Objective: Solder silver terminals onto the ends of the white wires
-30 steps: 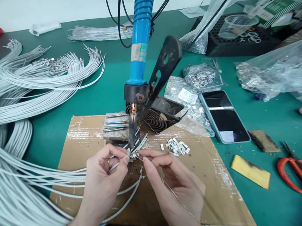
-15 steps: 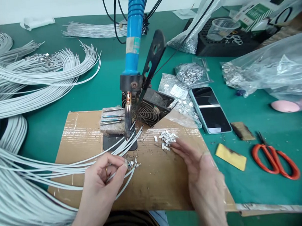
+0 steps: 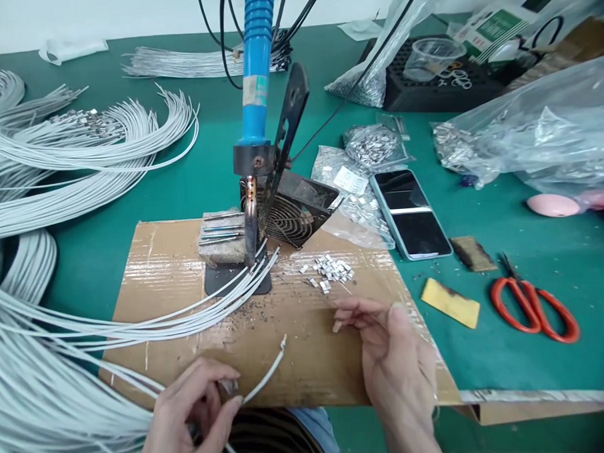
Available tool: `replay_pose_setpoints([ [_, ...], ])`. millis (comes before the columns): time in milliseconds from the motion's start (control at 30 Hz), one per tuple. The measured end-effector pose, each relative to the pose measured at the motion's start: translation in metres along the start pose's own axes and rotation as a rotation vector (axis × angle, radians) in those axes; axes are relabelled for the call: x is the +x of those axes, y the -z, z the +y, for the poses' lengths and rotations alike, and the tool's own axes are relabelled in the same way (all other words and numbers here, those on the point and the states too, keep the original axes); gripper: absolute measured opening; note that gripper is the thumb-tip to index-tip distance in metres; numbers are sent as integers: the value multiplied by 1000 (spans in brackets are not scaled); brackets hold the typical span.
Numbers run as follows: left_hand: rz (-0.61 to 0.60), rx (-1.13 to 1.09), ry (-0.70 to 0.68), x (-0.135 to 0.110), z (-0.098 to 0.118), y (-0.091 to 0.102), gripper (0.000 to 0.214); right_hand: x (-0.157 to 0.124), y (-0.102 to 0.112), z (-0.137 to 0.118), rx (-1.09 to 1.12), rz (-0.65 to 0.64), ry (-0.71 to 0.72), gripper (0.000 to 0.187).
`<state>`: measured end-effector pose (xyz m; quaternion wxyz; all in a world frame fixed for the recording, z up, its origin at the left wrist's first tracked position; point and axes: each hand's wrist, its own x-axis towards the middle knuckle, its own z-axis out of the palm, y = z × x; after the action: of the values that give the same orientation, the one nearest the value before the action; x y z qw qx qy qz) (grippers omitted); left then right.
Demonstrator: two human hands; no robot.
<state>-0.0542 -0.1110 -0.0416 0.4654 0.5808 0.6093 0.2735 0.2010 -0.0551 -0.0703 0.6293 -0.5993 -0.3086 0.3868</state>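
My left hand [image 3: 194, 408] is closed low at the front edge of the cardboard, with a white cable [image 3: 269, 376] at its thumb and fingertips. The cable's bare end sticks out to the upper right. Over the right part of the cardboard, my right hand [image 3: 393, 346] is half curled with fingers apart and nothing visible in it. Beyond its fingertips lies a heap of small silvery metal pieces [image 3: 334, 269]. Several more white cables [image 3: 220, 311] lie with their ends under the tip of a blue-handled soldering iron [image 3: 259, 108], which hangs in a stand.
A small fan [image 3: 301, 206] and a block with metal rods [image 3: 221, 238] stand behind the iron tip. On the right lie a phone [image 3: 412, 215], a yellow sponge [image 3: 450, 303] and red-handled scissors [image 3: 533, 304]. Large cable bundles [image 3: 49, 398] fill the left side.
My left hand has drawn back toward the front edge with the cable; the metal ends at its fingertips no longer show. My right hand has moved away from the heap of metal pieces, toward me.
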Motion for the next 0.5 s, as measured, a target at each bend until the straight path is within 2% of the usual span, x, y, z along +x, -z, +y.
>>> replay_pose_setpoints([
  [67,137,-9,78,-5,-1,-3,18,-1,0,-1,-14,-15,-15,54],
  [100,230,7,72,-4,-2,-5,19,-1,0,-2,-21,-22,-21,54],
  [167,395,117,-28,4,-1,-5,17,-1,0,-3,-44,-41,-34,55],
  [233,490,319,-189,18,1,-3,19,-1,1,-3,-83,-63,-48,56],
  [300,509,527,-309,34,2,2,19,0,2,-4,-125,-77,-63,57],
  [367,477,668,-403,47,2,6,15,0,4,-5,-150,-77,-71,57],
  [500,421,695,-530,56,5,15,16,-2,4,-11,-212,-100,-39,52],
])
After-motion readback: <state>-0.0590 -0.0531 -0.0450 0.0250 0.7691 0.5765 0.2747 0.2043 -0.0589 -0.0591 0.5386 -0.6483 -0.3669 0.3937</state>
